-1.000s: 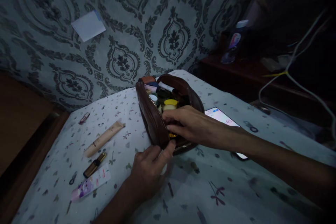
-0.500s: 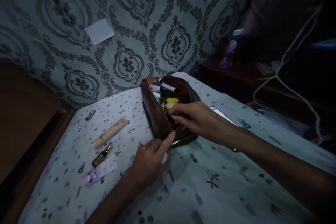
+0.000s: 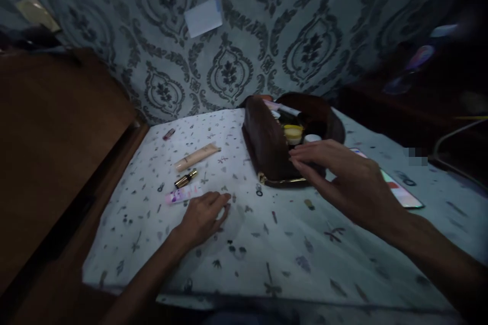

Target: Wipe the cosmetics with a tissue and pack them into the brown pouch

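A brown handbag (image 3: 263, 139) stands unzipped on the patterned sheet. Inside it show a yellow-lidded jar (image 3: 293, 135), a white round lid (image 3: 312, 138) and other items partly hidden in shadow. My right hand (image 3: 339, 177) is at the bag's near side, fingers stretched and thumb apart, with nothing visible in it. Lower left, my left hand (image 3: 206, 216) rests over the sheet, fingers loosely bent, thumb and forefinger apart. Beside it lies a pink and purple tube (image 3: 183, 194). Beyond are a gold and dark small bottle (image 3: 186, 179) and a beige tube (image 3: 197, 157).
A small reddish item (image 3: 169, 134) lies at the far left of the sheet. Right of the bag is a lit phone (image 3: 400, 190). A blurred bottle (image 3: 412, 68) and a white cable (image 3: 453, 137) are at the right; a wooden panel (image 3: 57, 152) borders the left.
My right hand has come back out of the bag and its fingers have straightened. My left hand has left the bag's edge for the pink and purple tube. The view has swung left.
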The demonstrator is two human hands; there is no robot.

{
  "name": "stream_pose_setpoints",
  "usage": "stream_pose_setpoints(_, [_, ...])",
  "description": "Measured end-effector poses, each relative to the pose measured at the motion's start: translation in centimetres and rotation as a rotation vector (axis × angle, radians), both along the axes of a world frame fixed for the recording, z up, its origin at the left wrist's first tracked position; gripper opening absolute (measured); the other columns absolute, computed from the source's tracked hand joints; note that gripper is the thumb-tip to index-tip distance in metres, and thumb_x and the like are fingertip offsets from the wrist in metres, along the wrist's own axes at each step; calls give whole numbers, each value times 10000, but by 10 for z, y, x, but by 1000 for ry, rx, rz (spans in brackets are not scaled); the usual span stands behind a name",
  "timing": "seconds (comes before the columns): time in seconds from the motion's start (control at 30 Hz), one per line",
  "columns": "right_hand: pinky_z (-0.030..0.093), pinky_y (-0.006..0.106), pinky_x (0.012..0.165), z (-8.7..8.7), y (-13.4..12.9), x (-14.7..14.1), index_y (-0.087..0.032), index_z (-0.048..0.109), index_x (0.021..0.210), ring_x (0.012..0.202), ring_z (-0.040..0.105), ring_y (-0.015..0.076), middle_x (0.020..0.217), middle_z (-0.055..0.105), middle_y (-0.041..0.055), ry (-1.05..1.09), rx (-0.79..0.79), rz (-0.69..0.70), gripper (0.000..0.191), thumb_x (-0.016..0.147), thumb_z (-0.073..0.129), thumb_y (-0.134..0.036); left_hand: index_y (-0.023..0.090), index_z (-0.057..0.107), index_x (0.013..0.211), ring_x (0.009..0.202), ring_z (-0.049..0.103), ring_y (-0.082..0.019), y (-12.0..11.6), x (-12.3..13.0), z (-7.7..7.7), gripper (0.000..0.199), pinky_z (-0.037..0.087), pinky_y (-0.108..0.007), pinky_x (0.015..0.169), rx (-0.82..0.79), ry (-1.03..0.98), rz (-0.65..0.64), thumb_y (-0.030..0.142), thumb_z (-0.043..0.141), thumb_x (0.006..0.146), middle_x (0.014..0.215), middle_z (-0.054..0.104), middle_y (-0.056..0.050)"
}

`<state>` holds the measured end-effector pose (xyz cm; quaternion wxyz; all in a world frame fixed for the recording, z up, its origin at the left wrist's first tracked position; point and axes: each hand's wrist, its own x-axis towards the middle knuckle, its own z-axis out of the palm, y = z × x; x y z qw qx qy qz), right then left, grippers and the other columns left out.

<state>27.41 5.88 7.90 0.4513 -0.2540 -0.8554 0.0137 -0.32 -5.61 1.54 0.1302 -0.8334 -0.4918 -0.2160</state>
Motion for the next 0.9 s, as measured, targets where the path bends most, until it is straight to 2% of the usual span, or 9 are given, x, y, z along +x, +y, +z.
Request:
stream_pose_setpoints(0.13, [578, 327, 756, -11, -24, -31, -219, 669, 964, 872, 706, 212, 894, 739, 67, 8, -70, 199, 113, 926, 593, -144, 177, 612, 1077, 803, 699, -193, -14, -32, 1, 185, 577, -303, 710, 27, -4, 137, 207, 455, 985, 865, 718, -69])
stream_pose_setpoints(0.27, [567, 327, 748, -37, -41, -68, -187, 687, 917, 807, 693, 198, 847, 743, 79, -99, -229, 377, 163, 957, 529, -182, 194, 624, 1107, 981, 665, -219, -13, -67, 7, 227, 555, -336, 827, -8, -87, 387, 215, 429, 992, 1018, 715, -91])
stream_pose_setpoints(0.37, [544, 332, 747, -51, -46, -95, -166, 718, 915, 824, 692, 210, 888, 752, 104, -253, -425, 424, 207, 947, 517, -204, 196, 632, 1129, 1027, 628, -241, -5, -84, 16, 260, 531, -365, 878, -89, -103, 606, 264, 418, 998, 1085, 691, -100])
stream_pose_setpoints(0.43, [521, 333, 744, -55, -46, -112, -163, 731, 916, 804, 680, 210, 883, 748, 100, -287, -573, 420, 193, 912, 543, -205, 199, 631, 1153, 1065, 610, -259, 1, -87, 22, 281, 522, -373, 886, -188, -68, 683, 301, 418, 1000, 1128, 680, -105])
stream_pose_setpoints(0.5, [500, 321, 752, -57, -43, -130, -182, 737, 908, 794, 665, 196, 876, 750, 69, -225, -753, 445, 165, 867, 578, -201, 204, 616, 1199, 1119, 594, -278, 7, -85, 24, 293, 516, -377, 889, -310, -17, 696, 310, 436, 993, 1180, 675, -109])
stream_pose_setpoints(0.57, [480, 300, 737, -62, -39, -147, -179, 730, 842, 765, 641, 181, 807, 728, 37, -21, -968, 505, 101, 797, 639, -188, 205, 588, 1250, 1165, 586, -289, 12, -82, 22, 309, 509, -382, 899, -402, 19, 682, 291, 460, 983, 1239, 665, -115])
stream_pose_setpoints(0.7, [481, 267, 686, -85, -27, -170, -179, 692, 853, 731, 619, 151, 765, 684, 6, 164, -1051, 475, 98, 790, 651, -242, 194, 583, 1237, 1169, 609, -301, 21, -84, 10, 299, 507, -398, 895, -457, 15, 679, 283, 452, 984, 1298, 643, -131])
stream_pose_setpoints(0.8, [483, 263, 576, -105, -19, -174, -174, 660, 870, 606, 595, 137, 684, 634, -11, 279, -1139, 492, 212, 784, 685, -366, 194, 585, 1223, 1162, 616, -303, 26, -91, 2, 293, 506, -395, 883, -426, -16, 667, 275, 467, 968, 1287, 642, -139])
stream_pose_setpoints(0.9, [520, 285, 587, -115, -13, -171, -174, 652, 937, 650, 642, 156, 744, 642, 7, 388, -1202, 554, 377, 768, 707, -507, 196, 585, 1196, 1129, 619, -301, 31, -88, -1, 297, 502, -397, 872, -272, -178, 587, 322, 442, 968, 1216, 651, -131])
